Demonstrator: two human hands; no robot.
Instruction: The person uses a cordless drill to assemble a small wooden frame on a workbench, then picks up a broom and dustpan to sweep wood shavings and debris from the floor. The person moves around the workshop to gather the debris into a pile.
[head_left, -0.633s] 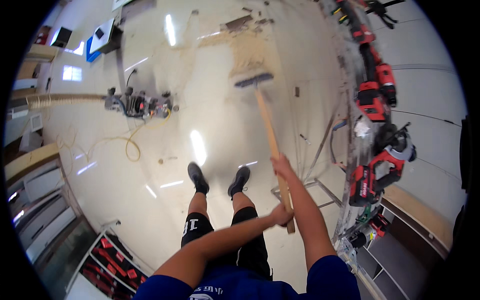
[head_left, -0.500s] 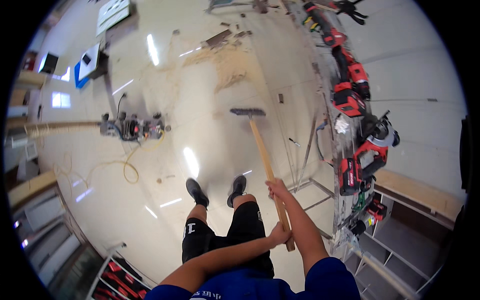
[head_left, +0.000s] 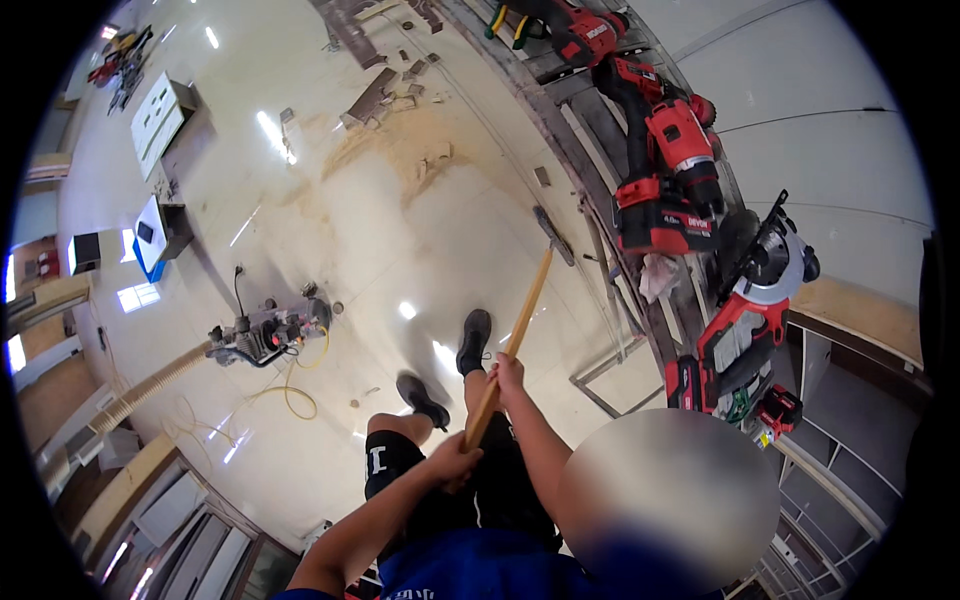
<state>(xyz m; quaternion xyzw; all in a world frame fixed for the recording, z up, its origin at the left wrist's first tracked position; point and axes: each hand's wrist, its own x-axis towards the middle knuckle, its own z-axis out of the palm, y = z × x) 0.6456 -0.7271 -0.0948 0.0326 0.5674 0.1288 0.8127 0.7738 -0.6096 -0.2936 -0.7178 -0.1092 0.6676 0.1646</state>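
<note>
Both hands closed on wooden broom handle (head_left: 520, 325): right hand (head_left: 508, 372) higher, left hand (head_left: 455, 462) at lower end; broom head (head_left: 553, 235) on floor (head_left: 350, 230) beside sawdust patch (head_left: 400, 150)

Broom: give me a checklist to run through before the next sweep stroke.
1. Both hands on the broom handle: left hand low, right hand higher. Ok.
2. Broom head down on the floor: cannot tell.
3. Shoes apart from the head: ok.
4. Sawdust patch swept: not ok, it lies ahead.
5. Yellow cable out of the path: ok, off to the left.
</note>
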